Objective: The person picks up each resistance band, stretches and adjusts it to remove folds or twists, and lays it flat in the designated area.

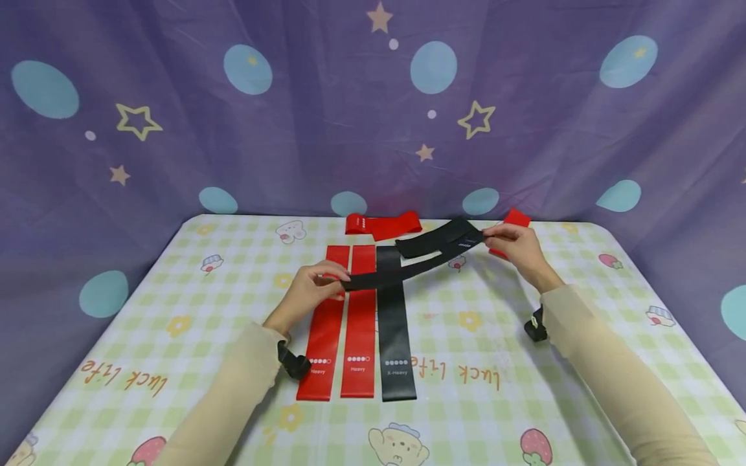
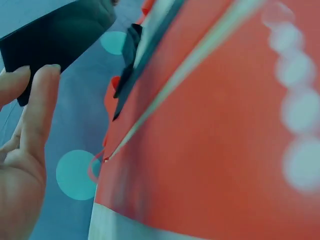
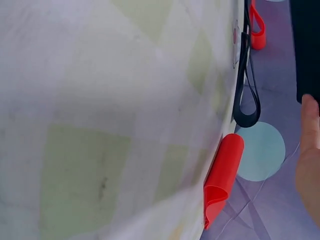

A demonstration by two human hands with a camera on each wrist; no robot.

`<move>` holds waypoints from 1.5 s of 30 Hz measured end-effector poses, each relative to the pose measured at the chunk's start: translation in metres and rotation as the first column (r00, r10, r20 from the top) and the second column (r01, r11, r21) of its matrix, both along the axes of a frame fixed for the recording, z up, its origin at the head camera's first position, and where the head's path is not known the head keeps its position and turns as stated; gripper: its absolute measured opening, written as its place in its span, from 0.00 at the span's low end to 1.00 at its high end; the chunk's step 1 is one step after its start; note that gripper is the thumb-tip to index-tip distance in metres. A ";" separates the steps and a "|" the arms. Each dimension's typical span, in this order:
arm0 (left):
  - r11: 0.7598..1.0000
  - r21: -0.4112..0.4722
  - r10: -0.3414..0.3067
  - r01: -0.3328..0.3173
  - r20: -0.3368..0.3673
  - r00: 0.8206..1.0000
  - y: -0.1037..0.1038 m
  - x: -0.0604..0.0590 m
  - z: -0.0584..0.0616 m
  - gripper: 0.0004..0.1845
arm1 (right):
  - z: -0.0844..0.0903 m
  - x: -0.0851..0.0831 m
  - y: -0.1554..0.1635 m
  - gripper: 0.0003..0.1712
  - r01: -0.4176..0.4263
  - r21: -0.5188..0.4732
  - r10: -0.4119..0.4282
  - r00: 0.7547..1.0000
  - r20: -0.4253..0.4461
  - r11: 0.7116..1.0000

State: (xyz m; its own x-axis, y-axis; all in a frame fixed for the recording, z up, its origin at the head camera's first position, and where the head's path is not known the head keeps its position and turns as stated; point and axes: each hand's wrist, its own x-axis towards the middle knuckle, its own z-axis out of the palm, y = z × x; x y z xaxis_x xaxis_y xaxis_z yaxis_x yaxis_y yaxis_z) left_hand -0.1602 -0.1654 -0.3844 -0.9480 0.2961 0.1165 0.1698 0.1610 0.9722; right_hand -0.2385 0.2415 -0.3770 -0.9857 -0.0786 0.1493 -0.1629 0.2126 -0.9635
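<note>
Both hands hold a black resistance loop band [image 1: 373,280] by its two ends, stretched slantwise above the table. My left hand [image 1: 315,285] pinches its left end between thumb and fingers, over the red bands. The right hand [image 1: 519,249] pinches the other end, higher and farther back. Below lie two flat red bands marked Heavy, one on the left [image 1: 319,343] and one in the middle [image 1: 359,336], beside a flat black band [image 1: 397,336] marked X-Heavy. In the left wrist view, thumb and fingertip meet the black strip [image 2: 60,37].
Another black band [image 1: 422,243] lies loosely folded behind the held one. At the back edge sit a folded red band [image 1: 381,225] and, behind the right hand, a further red band [image 1: 517,219]. A checked cloth [image 1: 233,336] covers the table; a purple curtain [image 1: 326,129] hangs behind.
</note>
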 end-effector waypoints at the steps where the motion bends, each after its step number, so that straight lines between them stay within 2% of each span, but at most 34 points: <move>1: 0.999 -0.027 -0.025 0.025 0.001 1.000 0.000 0.001 -0.001 0.10 | -0.001 0.000 0.000 0.08 -0.003 -0.023 0.003 1.000 -0.002 1.000; 4: 0.996 -0.052 -0.070 0.072 0.028 0.997 0.000 0.005 -0.004 0.09 | -0.002 0.001 0.000 0.12 -0.008 -0.056 0.008 1.000 -0.010 0.998; 7: 0.995 -0.043 -0.085 0.088 0.076 0.994 0.000 0.008 -0.007 0.10 | -0.003 0.001 -0.002 0.12 -0.004 -0.067 0.003 1.000 -0.023 0.998; 12: 0.997 -0.059 -0.049 0.058 0.143 0.988 0.001 0.010 -0.011 0.11 | -0.003 0.003 -0.004 0.09 -0.031 -0.123 0.029 0.999 -0.023 0.992; 15: 0.996 -0.081 -0.016 0.030 0.172 0.985 0.001 0.010 -0.010 0.11 | -0.003 0.006 -0.003 0.06 -0.050 -0.113 0.046 0.998 -0.034 0.992; 19: 0.994 -0.102 -0.016 0.033 0.162 0.987 0.001 0.009 -0.009 0.10 | -0.005 0.008 -0.003 0.11 -0.050 -0.064 0.046 0.997 -0.056 0.997; 24: 0.994 -0.097 -0.037 0.051 0.139 0.990 0.001 0.006 -0.011 0.09 | -0.007 0.008 -0.003 0.10 -0.063 -0.076 0.059 0.996 -0.064 0.995; 26: 0.998 -0.064 -0.014 0.023 0.142 0.990 0.001 0.005 -0.013 0.09 | -0.008 0.008 -0.004 0.09 -0.064 -0.081 0.059 0.996 -0.066 0.995; 29: 0.997 0.023 0.065 -0.070 0.180 0.982 0.000 0.003 -0.014 0.10 | -0.008 0.009 -0.004 0.08 -0.064 -0.073 0.060 0.996 -0.062 0.995; 33: 0.975 0.145 0.133 -0.170 0.235 0.963 -0.002 0.003 -0.012 0.12 | -0.009 0.012 -0.003 0.06 -0.096 -0.044 0.095 0.995 -0.019 0.994; 38: 0.962 0.189 0.143 -0.196 0.263 0.954 -0.003 0.005 -0.005 0.17 | -0.013 0.017 0.000 0.07 -0.163 -0.051 0.167 0.984 0.070 0.985; 42: 0.952 0.186 0.192 -0.243 0.254 0.948 -0.001 0.004 -0.003 0.18 | -0.016 0.021 0.000 0.12 -0.176 -0.140 0.191 0.976 0.106 0.974; 45: 0.953 0.164 0.215 -0.254 0.225 0.950 0.000 0.003 -0.004 0.17 | -0.017 0.023 0.000 0.15 -0.181 -0.286 0.224 0.966 0.126 0.941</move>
